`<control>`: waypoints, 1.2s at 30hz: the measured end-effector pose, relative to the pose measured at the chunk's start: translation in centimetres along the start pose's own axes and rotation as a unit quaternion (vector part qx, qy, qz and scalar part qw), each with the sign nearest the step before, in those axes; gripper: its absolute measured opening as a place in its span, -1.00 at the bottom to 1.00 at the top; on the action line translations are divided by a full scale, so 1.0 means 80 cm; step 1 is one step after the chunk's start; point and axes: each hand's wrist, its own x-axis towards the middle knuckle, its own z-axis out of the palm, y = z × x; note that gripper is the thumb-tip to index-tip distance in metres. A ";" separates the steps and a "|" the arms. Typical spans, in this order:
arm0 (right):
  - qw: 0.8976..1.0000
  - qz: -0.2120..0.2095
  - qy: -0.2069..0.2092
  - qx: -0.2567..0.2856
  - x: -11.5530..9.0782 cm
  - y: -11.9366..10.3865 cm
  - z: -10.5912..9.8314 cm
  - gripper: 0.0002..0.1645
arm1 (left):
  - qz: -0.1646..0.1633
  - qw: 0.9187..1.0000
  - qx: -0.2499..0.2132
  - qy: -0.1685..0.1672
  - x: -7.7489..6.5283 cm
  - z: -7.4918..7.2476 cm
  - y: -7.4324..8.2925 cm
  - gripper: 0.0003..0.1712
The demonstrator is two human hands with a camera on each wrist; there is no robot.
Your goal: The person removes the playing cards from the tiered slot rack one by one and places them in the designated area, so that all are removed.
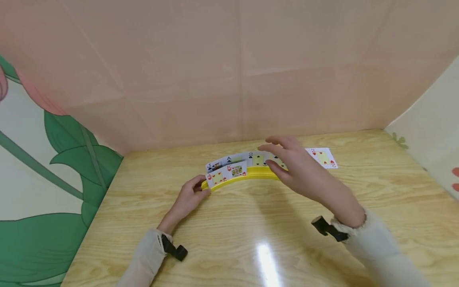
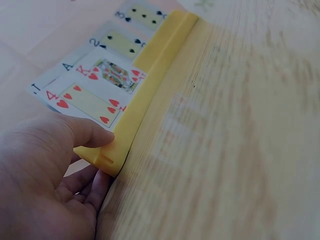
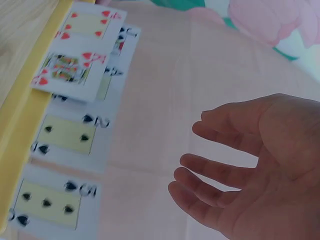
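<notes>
Our left hand [image 1: 187,200] pinches one end of the yellow rack [image 1: 259,170], which stands on the table [image 1: 215,227] near the pink backdrop [image 1: 229,79]. Our right hand [image 1: 305,171], fingers spread and bent, blocks our head view of the rack's other end. King [image 1: 237,171] and four [image 1: 216,179] partly cover the spades [image 1: 257,160]; a red card [image 1: 321,157] shows beyond.

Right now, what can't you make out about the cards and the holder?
Head view: the right end of the yellow holder, hidden behind the right hand.
All views: the lower part of the jack, covered by the four of hearts.
Right wrist view: the holder's full length, cut off by the picture's edge.
</notes>
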 end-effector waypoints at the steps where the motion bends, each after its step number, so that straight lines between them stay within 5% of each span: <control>1: 1.000 -0.005 -0.001 -0.002 0.003 -0.003 0.001 -0.59 | 0.000 1.000 -0.001 0.001 0.000 0.000 0.000 -0.63; 11: 1.000 -0.015 -0.020 0.007 0.021 -0.015 0.018 -0.67 | 0.015 1.000 0.005 -0.007 0.005 0.010 0.005 -0.59; 22: 0.997 -0.014 -0.069 -0.006 0.030 -0.003 0.078 -0.68 | 0.013 1.000 -0.006 -0.001 0.003 0.020 0.010 -0.57; 36: 0.998 -0.037 -0.038 -0.045 0.028 0.009 0.097 -0.91 | 0.015 1.000 0.008 -0.010 0.004 0.017 0.014 -0.60</control>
